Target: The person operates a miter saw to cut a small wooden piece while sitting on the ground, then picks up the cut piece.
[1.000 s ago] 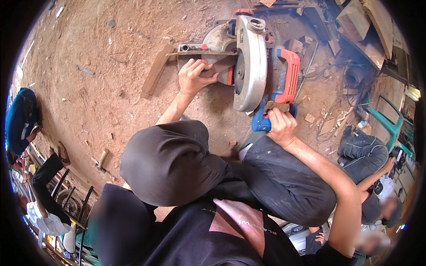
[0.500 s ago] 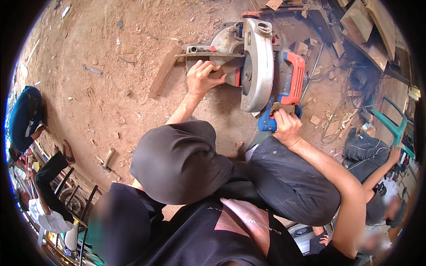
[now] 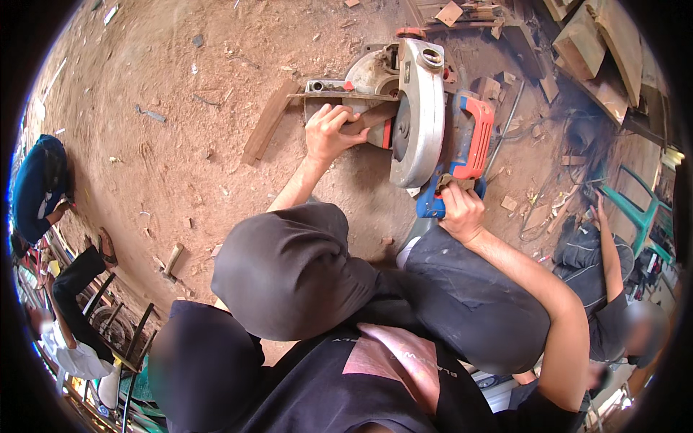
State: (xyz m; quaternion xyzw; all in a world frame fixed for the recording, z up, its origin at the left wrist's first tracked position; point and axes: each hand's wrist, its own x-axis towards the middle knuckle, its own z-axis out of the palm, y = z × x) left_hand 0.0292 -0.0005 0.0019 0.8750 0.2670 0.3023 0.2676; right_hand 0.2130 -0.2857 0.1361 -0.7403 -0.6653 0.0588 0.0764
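A chop saw (image 3: 417, 115) with silver blade guard, red carrying handle and blue trigger handle rests before me. My left hand (image 3: 332, 133) is closed on a short brown wooden piece (image 3: 369, 117) held against the saw's metal fence (image 3: 310, 94), left of the blade guard. My right hand (image 3: 462, 209) grips the blue handle (image 3: 432, 202) at the saw's near right; some brown material sits on that handle under my fingers. A loose wooden board (image 3: 263, 133) lies slanted on the dirt left of the saw.
Offcuts and boards (image 3: 592, 58) are piled at upper right, by loose cables and a rod (image 3: 505, 126). Two people (image 3: 40, 187) (image 3: 76, 332) are at the left. Another person (image 3: 606, 274) is at right beside a green plastic chair (image 3: 635, 216). Dirt floor (image 3: 166, 86) holds scraps.
The person at right has raised an arm toward the green chair. My hands stay on the wooden piece and handle; the view has shifted slightly, with little other movement.
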